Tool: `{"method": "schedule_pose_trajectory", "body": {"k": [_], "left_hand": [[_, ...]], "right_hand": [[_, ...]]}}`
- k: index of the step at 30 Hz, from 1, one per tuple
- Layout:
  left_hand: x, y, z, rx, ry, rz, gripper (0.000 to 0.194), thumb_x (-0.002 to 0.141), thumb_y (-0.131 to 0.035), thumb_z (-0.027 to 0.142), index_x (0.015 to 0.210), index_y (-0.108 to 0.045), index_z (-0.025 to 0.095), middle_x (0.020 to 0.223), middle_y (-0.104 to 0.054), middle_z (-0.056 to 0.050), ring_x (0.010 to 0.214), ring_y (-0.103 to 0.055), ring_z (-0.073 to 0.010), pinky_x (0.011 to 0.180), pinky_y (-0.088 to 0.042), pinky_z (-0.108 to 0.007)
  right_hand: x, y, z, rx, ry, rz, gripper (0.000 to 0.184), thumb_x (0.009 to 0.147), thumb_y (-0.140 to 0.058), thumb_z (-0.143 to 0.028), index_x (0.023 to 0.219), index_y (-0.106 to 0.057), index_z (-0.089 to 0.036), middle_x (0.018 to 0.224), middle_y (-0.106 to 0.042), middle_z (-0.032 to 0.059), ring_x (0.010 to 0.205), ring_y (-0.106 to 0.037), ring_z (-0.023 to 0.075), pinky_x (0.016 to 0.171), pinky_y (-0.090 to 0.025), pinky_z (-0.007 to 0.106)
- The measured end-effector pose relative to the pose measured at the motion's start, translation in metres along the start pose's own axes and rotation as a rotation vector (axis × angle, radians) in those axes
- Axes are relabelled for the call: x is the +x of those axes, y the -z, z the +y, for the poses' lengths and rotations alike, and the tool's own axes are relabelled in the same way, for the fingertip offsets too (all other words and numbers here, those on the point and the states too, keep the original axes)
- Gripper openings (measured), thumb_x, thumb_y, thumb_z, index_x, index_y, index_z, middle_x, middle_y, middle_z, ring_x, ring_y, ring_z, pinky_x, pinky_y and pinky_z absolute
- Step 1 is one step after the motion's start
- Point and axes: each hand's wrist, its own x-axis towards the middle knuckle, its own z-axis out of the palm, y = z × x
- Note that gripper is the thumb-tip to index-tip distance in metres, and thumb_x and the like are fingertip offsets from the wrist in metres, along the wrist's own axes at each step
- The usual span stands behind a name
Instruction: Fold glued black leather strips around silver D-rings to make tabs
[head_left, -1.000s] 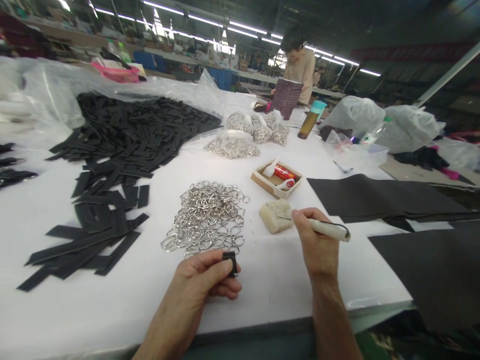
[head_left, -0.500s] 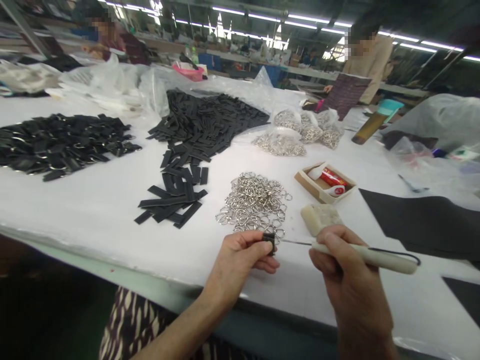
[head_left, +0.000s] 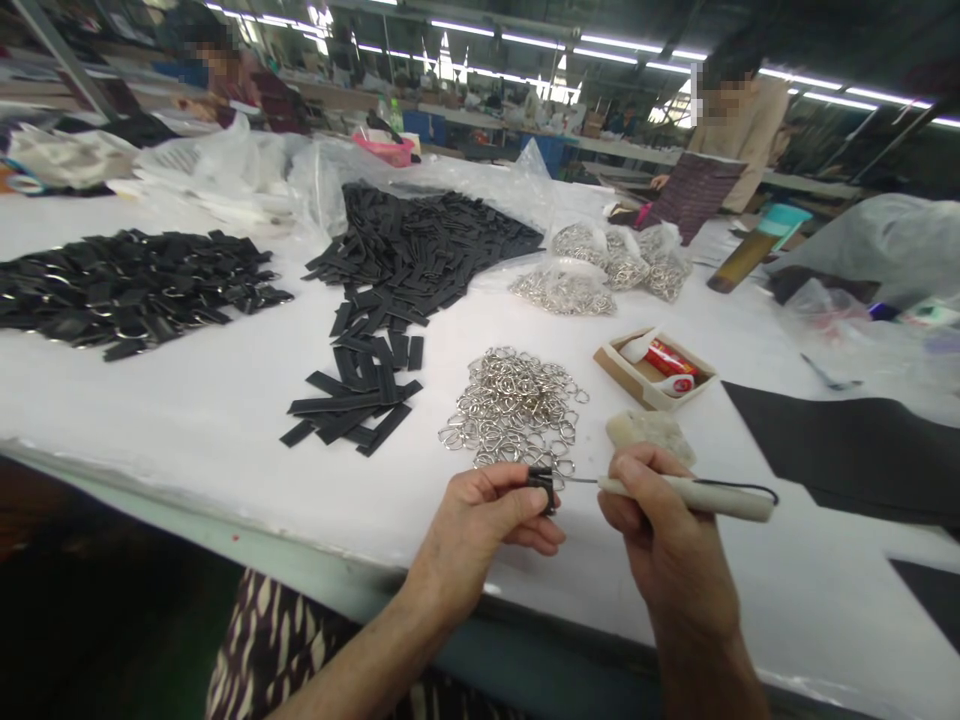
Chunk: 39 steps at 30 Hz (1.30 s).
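Observation:
Between thumb and fingers, my left hand (head_left: 491, 515) pinches a small folded black strip (head_left: 541, 488) over the near edge of a pile of metal D-rings (head_left: 517, 400). My right hand (head_left: 667, 530) is closed round the pale handle of a thin-tipped tool (head_left: 720, 498), perhaps a soldering iron or glue pen. Its thin metal tip points left and meets the folded strip; the exact contact is too small to make out. Just behind my right hand lies a pale yellowish block (head_left: 651, 436). Loose black strips (head_left: 360, 400) lie to the left of the rings.
A large heap of black strips (head_left: 435, 240) lies farther back, with bagged rings (head_left: 592, 265) beside it. Strips fitted with rings (head_left: 135, 285) are heaped at left. A small box (head_left: 656, 370) holds a red tube. Black sheets (head_left: 832, 450) lie right. Two people stand or sit beyond.
My right hand has moved left with the tool, bringing its tip to the folded strip. My left hand stays nearly in place, still pinching the strip. The view has shifted slightly.

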Motion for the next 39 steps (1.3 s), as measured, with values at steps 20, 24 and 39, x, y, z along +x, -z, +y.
{"method": "schedule_pose_trajectory", "body": {"k": [20,24,39], "left_hand": [[0.001,0.007,-0.006,-0.015,0.010,0.030,0.011,0.067,-0.071,0.021,0.063,-0.067,0.011,0.052,-0.067,-0.003,0.039,-0.059,-0.0108,0.042,-0.047,-0.019],[0.000,0.008,-0.004,-0.031,0.003,0.103,0.011,0.064,-0.072,0.020,0.062,-0.065,0.012,0.052,-0.066,-0.003,0.039,-0.057,-0.0106,0.042,-0.046,-0.020],[-0.006,0.014,-0.002,0.013,-0.098,0.131,0.012,0.068,-0.067,0.022,0.060,-0.066,0.012,0.041,-0.057,0.001,0.034,-0.047,-0.0077,0.038,-0.039,-0.018]], "right_hand": [[0.008,0.023,-0.010,-0.223,-0.001,-0.156,0.014,0.062,-0.072,-0.030,0.064,-0.063,-0.019,0.053,-0.046,-0.0025,0.051,-0.036,0.0108,0.045,-0.024,0.023],[0.003,0.042,-0.021,-0.185,0.136,-0.019,0.008,0.061,-0.071,-0.025,0.065,-0.065,-0.022,0.063,-0.055,0.0012,0.059,-0.047,0.0154,0.052,-0.036,0.028],[-0.012,0.011,-0.001,-0.536,0.489,0.177,0.020,0.067,-0.077,-0.028,0.083,-0.068,-0.026,0.082,-0.067,-0.0005,0.072,-0.060,0.0160,0.068,-0.047,0.027]]}}
